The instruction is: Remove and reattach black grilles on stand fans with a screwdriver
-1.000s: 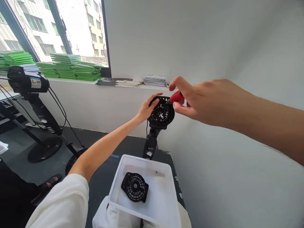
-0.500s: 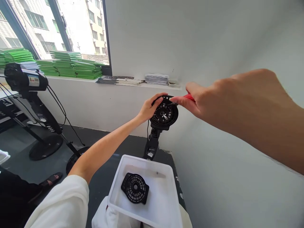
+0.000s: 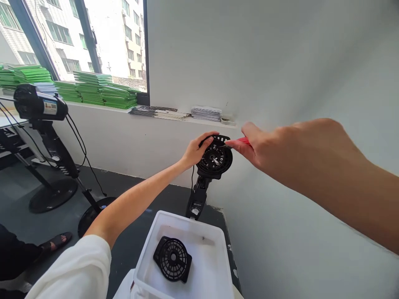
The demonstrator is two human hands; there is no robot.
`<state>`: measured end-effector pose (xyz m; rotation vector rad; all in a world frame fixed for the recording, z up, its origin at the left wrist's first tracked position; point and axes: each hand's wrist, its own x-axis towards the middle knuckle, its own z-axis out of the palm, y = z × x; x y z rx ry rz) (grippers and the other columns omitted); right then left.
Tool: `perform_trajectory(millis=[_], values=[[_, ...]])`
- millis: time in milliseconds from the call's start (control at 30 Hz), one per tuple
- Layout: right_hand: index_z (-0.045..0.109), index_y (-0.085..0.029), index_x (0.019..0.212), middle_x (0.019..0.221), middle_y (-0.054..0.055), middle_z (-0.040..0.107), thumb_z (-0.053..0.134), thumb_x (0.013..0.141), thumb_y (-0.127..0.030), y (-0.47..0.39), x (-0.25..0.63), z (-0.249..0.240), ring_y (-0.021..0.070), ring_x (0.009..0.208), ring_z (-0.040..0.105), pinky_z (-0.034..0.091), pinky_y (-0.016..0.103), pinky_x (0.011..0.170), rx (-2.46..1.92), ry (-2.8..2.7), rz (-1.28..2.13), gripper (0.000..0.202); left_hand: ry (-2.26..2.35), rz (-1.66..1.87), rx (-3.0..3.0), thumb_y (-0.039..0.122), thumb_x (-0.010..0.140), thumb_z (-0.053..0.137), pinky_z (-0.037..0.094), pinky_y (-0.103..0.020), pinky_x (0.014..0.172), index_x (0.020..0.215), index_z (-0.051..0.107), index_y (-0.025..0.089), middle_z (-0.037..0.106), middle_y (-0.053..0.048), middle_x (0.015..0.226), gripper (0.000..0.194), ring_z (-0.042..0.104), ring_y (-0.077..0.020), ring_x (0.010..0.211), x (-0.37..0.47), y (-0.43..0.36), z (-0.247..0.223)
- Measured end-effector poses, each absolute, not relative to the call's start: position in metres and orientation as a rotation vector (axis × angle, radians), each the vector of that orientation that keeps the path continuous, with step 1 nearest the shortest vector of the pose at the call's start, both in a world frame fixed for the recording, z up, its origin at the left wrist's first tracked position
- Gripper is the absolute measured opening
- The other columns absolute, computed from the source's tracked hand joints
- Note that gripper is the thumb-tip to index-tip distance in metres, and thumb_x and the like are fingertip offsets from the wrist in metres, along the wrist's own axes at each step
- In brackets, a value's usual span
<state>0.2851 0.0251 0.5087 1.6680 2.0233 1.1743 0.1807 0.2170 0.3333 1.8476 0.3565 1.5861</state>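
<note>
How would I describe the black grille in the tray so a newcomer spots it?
Find the white tray at the bottom of the view. Left of its middle lies a black part with a round, spoked grille. Unlike the stand-mounted black disc the left hand grips, it lies loose.

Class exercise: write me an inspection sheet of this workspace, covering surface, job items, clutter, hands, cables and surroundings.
Surface: white tray, holding a black grilled part.
Job items: round black fan head on a stand; red-handled tool.
Clutter: small dark bit in the tray; papers on the ledge.
Hands: left hand grips the fan head's upper left; right hand holds the tool, tip contact unclear.
Cables: black cables hanging at left; another behind the stand.
Surroundings: window, green stacks, another person's sandalled foot.
</note>
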Motion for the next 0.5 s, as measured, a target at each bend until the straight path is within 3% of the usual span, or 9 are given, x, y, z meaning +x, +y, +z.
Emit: perform_trajectory(millis=[133, 200, 267, 367, 500], values=[[0.062, -0.017, 0.111, 0.046, -0.004, 0.042, 0.038, 0.102, -0.041, 0.0227, 0.2843, 0.5055, 0.0143, 0.039, 0.031, 0.021, 0.027, 0.048, 1.564, 2.086, 1.131, 0.035, 0.348, 1.584, 1.860, 0.051, 0.105, 0.047, 0.050, -0.032, 0.105, 0.124, 0.069, 0.022, 0.074, -0.005, 0.122, 0.041, 0.066, -0.0216, 0.118, 0.1797, 0.2155, 0.3350], [0.062, -0.017, 0.110, 0.047, -0.003, 0.042, 0.032, 0.104, -0.042, 0.0237, 0.2857, 0.5048, 0.0145, 0.038, 0.029, 0.022, 0.028, 0.046, 1.582, 2.048, 1.178, 0.040, 0.344, 1.586, 1.858, 0.051, 0.105, 0.047, 0.050, -0.033, 0.105, 0.124, 0.068, 0.021, 0.074, -0.006, 0.122, 0.041, 0.066, -0.0219, 0.117, 0.1791, 0.2144, 0.3358], [0.063, -0.018, 0.106, 0.049, -0.002, 0.045, 0.030, 0.105, -0.047, 0.0252, 0.2868, 0.5054, 0.0148, 0.039, 0.031, 0.023, 0.028, 0.046, 1.664, 2.033, 1.199, 0.044, 0.347, 1.579, 1.859, 0.050, 0.105, 0.047, 0.049, -0.033, 0.105, 0.124, 0.068, 0.021, 0.074, -0.006, 0.123, 0.041, 0.066, -0.0219, 0.117, 0.1785, 0.2131, 0.3362], [0.060, -0.017, 0.117, 0.051, -0.003, 0.049, 0.038, 0.103, -0.043, 0.0268, 0.2857, 0.5073, 0.0146, 0.041, 0.036, 0.026, 0.027, 0.047, 1.681, 2.108, 1.075, 0.037, 0.341, 1.564, 1.867, 0.050, 0.105, 0.046, 0.049, -0.033, 0.105, 0.125, 0.067, 0.021, 0.073, -0.006, 0.123, 0.041, 0.066, -0.0217, 0.117, 0.1777, 0.2113, 0.3362], [0.064, -0.019, 0.104, 0.056, 0.002, 0.056, 0.033, 0.105, -0.051, 0.0268, 0.2810, 0.5078, 0.0179, 0.046, 0.043, 0.027, 0.030, 0.051, 1.753, 1.989, 1.148, 0.044, 0.365, 1.570, 1.862, 0.051, 0.105, 0.046, 0.049, -0.032, 0.106, 0.125, 0.067, 0.022, 0.073, -0.005, 0.124, 0.041, 0.066, -0.0212, 0.119, 0.1768, 0.2116, 0.3350]])
